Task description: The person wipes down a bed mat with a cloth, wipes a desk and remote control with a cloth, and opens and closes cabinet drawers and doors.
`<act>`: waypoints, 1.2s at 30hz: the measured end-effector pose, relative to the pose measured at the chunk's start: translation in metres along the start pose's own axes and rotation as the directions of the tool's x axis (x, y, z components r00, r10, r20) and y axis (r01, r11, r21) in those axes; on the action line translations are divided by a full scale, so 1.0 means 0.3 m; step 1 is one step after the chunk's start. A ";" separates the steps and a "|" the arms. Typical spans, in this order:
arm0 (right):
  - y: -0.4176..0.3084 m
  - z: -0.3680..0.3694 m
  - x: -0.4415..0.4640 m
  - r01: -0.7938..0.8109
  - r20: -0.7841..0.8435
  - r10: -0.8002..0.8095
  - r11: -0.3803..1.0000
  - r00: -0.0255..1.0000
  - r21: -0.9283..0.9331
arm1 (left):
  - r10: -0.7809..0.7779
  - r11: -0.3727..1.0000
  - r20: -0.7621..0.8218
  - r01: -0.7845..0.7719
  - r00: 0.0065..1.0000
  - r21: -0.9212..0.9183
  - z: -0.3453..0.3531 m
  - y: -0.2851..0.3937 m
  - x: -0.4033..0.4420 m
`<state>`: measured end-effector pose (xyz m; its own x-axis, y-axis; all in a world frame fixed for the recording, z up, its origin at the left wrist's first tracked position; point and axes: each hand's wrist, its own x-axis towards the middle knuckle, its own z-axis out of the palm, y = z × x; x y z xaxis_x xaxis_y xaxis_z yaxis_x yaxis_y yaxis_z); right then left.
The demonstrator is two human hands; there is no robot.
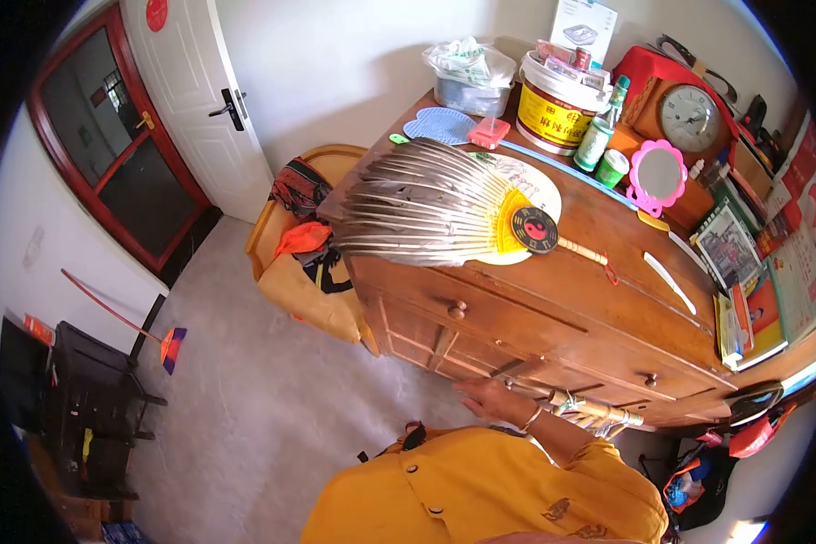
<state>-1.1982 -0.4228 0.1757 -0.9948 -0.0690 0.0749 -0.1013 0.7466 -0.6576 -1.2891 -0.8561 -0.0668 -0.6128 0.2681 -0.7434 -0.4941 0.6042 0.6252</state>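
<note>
As fan (431, 207) lies ahead, right hand (496, 399) apart

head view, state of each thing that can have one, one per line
right hand, nothing visibly held
feather fan, spread, lying down
drawers, look shut
white door, open
red door, looks shut
bucket, upright, loaded on top
mirror, upright
clock, upright
clothes, heaped on chair
broom, tilted
</note>
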 end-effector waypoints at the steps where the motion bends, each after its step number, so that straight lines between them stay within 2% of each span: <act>1: 0.026 0.001 0.023 -0.027 0.041 0.028 0.999 0.999 -0.017 | -0.001 1.000 -0.014 0.000 1.000 -0.008 -0.015 -0.002 -0.003; 3: 0.066 0.027 0.074 -0.062 0.158 0.068 0.997 0.985 -0.040 | -0.003 1.000 -0.051 0.002 0.999 -0.031 -0.038 -0.043 -0.034; 6: 0.145 0.110 0.168 0.031 0.218 -0.015 0.997 0.976 -0.072 | 0.004 0.998 -0.108 -0.011 0.994 -0.069 -0.041 -0.124 -0.136; 11: 0.077 0.168 0.350 0.122 0.207 -0.181 0.955 0.961 0.271 | 0.009 0.987 -0.211 -0.043 0.977 -0.156 0.012 -0.195 -0.339; 14: 0.059 0.229 0.439 0.204 0.267 -0.258 0.955 0.928 0.214 | -0.002 0.974 -0.281 -0.062 0.960 -0.218 0.056 -0.224 -0.427; 17: 0.017 0.283 0.526 0.097 0.460 -0.182 0.975 0.869 0.201 | -0.022 0.953 -0.360 -0.089 0.933 -0.290 0.079 -0.248 -0.474; 19: -0.007 0.345 0.611 0.136 0.560 -0.183 0.983 0.808 0.124 | -0.029 0.937 -0.411 -0.118 0.911 -0.328 0.071 -0.271 -0.483; 20: -0.028 0.373 0.645 0.153 0.601 -0.168 0.985 0.781 0.076 | -0.034 0.929 -0.438 -0.133 0.898 -0.346 0.066 -0.289 -0.479; 23: -0.123 0.466 0.747 0.137 0.569 -0.162 0.987 0.807 0.086 | -0.045 0.906 -0.510 -0.179 0.859 -0.382 0.011 -0.336 -0.465; 29: -0.275 0.745 1.046 0.109 0.644 -0.267 0.955 0.717 0.274 | -0.067 0.881 -0.646 -0.259 0.760 -0.396 -0.120 -0.447 -0.427; 32: -0.528 0.824 1.176 0.437 0.687 -0.407 0.888 0.602 0.144 | -0.077 0.896 -0.704 -0.261 0.706 -0.360 -0.156 -0.488 -0.424; 36: -0.610 1.020 1.287 0.404 0.712 -0.459 0.876 0.531 0.263 | -0.097 0.944 -0.813 -0.206 0.574 -0.257 -0.171 -0.526 -0.423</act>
<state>-1.5670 -0.7886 0.0956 -0.4888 -0.8509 -0.1924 -0.4937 0.4517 -0.7431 -1.1651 -1.0239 -0.0589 -0.8053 -0.5150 -0.2935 -0.4992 0.3222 0.8043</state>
